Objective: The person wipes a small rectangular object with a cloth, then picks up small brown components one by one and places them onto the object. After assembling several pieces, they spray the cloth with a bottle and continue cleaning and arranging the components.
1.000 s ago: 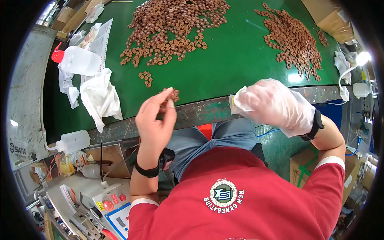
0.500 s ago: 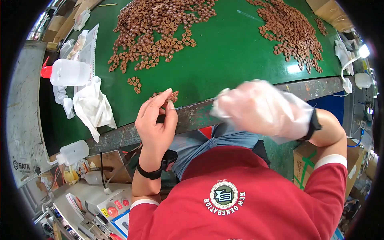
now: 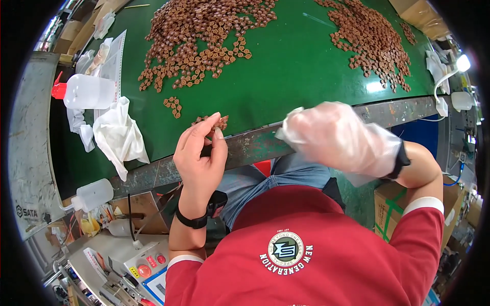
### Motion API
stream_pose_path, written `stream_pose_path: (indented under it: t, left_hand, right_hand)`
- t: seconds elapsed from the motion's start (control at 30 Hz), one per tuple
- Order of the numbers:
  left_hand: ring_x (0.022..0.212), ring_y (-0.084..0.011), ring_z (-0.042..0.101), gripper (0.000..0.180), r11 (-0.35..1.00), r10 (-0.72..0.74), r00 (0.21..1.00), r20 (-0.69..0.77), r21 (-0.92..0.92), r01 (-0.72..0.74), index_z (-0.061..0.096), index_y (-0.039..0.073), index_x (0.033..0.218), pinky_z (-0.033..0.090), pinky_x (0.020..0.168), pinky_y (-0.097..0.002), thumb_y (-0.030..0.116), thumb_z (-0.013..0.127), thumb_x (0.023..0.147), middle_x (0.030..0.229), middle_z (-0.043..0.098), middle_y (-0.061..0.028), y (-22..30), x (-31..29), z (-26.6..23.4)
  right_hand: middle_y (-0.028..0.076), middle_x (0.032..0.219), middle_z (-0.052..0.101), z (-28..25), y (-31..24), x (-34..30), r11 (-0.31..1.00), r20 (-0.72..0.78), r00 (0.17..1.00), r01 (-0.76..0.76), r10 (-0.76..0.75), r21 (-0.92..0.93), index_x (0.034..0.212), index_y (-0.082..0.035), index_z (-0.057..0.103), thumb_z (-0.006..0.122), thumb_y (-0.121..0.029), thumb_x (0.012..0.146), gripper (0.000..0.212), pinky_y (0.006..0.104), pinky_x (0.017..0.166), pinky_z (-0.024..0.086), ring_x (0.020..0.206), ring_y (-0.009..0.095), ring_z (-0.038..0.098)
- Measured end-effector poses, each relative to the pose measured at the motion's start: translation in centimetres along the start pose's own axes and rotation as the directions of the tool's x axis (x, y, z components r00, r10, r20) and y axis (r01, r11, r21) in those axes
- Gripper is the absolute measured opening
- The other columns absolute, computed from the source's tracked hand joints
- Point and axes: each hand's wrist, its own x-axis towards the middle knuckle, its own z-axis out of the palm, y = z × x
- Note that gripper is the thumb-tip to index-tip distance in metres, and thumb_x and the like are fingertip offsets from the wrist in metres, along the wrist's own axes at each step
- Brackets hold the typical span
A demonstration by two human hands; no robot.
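My left hand, bare, is at the table's front edge, thumb and fingers pinched on a small cluster of brown parts. The parts look like linked round pieces, partly hidden by the fingers. Up and to the left of that hand, a short curved strip of the same parts lies on the green tabletop. My right hand wears a loose clear plastic glove and hangs over the table edge, fingers curled. Motion blur and the glove hide whatever is in its fingers.
Big heaps of brown parts lie at the back left and back right. At the left are a squeeze bottle with a red cap and a crumpled white cloth. A lamp shines at the right.
My gloved right hand has shifted slightly to the right, away from the left one. The left hand stays almost in place, still pinching the brown parts.
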Motion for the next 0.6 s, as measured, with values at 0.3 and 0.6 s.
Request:
stream_pose_path:
  t: [0.3, 0.6]
  left_hand:
    - [0.073, -0.0174, 0.062, 0.031, 0.998, 0.042, 0.999, -0.023, 0.047, -0.041, 0.067, 0.005, 0.108, 0.051, 0.062, -0.0264, -0.005, 0.065, 0.079, 0.093, 0.068, -0.0102, 0.0, -0.1, 0.2]
    - [0.073, -0.0205, 0.062, 0.031, 0.996, 0.058, 0.998, 0.006, 0.065, -0.058, 0.068, 0.005, 0.107, 0.052, 0.07, -0.031, -0.004, 0.065, 0.078, 0.091, 0.068, -0.0101, 0.1, 0.1, 0.2]
  right_hand:
    - [0.011, 0.065, 0.058, 0.0, 2.8, 1.0, 0.971, -0.256, 0.961, -0.157, 0.108, -0.179, 0.084, -0.003, 0.057, 0.067, -0.011, 0.074, 0.016, 0.0382, 0.052, 0.05, 0.06, 0.028, 0.063]
    - [0.008, 0.067, 0.055, 0.3, 1.6, 1.3, 0.964, -0.1, 0.995, -0.015, -0.012, -0.265, 0.082, -0.004, 0.056, 0.067, -0.011, 0.075, 0.015, 0.0371, 0.053, 0.05, 0.06, 0.026, 0.061]
